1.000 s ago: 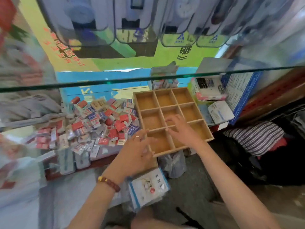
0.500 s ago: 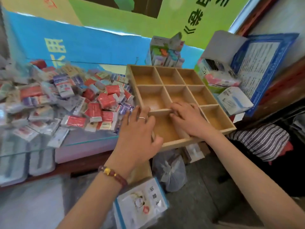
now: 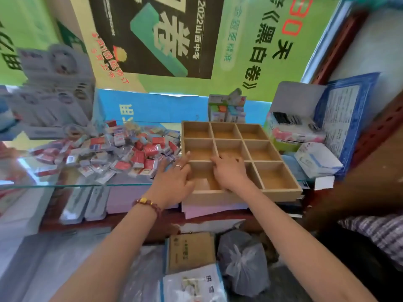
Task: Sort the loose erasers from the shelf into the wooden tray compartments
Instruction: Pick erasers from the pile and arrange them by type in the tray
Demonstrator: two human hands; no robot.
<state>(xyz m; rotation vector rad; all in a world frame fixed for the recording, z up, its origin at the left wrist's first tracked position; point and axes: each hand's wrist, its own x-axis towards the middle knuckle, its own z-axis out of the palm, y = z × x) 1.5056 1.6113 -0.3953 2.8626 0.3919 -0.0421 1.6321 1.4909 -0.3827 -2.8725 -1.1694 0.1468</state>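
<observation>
Head view, single entry. Wooden tray (image 3: 281, 194): one, with nine compartments in three rows of three, bare wood showing on their floors; it sits on the right part of the glass shelf (image 3: 65, 185), and its near edge overhangs a lilac stack. Erasers (image 3: 139, 153): one loose heap, mostly red-and-white and blue-and-white wrapped blocks, too many and too blurred to count, lying on the glass just left of the tray and reaching its left wall. Left hand (image 3: 174, 182): one, palm down, fingers straight and spread across the tray's near-left corner, holding nothing; one ring (image 3: 178, 166) on a finger, one beaded bracelet (image 3: 148, 203) at the wrist. Right hand (image 3: 231, 171): one, palm down over the tray's near-middle compartment, fingers lightly bent with tips on the divider to the middle row, nothing seen in its grip. White carton (image 3: 316, 158): one, just right of the tray. Blue-bordered sheet (image 3: 344, 114): one, propped behind that carton. Plastic bag (image 3: 242, 258): one, grey, knotted, below the tray. Brown box (image 3: 189, 251): one, below the tray, left of the bag.
</observation>
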